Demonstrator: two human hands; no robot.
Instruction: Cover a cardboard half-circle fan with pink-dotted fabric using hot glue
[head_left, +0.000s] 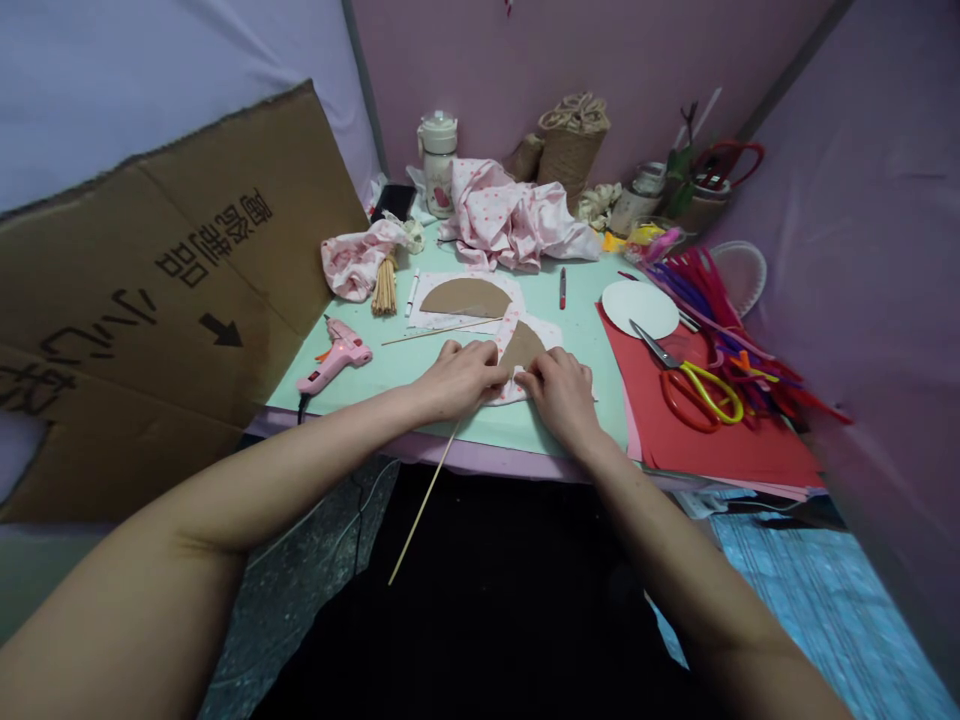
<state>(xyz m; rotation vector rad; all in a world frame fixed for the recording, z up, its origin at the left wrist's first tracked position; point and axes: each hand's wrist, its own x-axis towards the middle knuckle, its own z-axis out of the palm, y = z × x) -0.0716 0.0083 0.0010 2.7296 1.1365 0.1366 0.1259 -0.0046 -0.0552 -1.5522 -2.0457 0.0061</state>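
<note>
At the table's front edge, a cardboard piece (524, 346) lies on pink-dotted white fabric (553, 336). My left hand (466, 378) is closed over the fabric's left side, its fingertips at the near edge of the cardboard. My right hand (562, 393) pinches the fabric edge just right of there, where a small fold shows between the hands. From beneath my left hand, a thin wooden stick (424, 503) slants out past the table edge. Just behind lies a cardboard half-disc (466, 297) on another fabric piece, with a second stick (441, 331) alongside.
A pink hot glue gun (334, 356) lies left, beside a large cardboard sheet (172, 260). To the right, scissors (694, 385) and a white disc (640, 308) rest on red sheets (720, 450). Crumpled fabric (510, 215), a bottle (438, 165) and a stick bundle (385, 287) stand behind.
</note>
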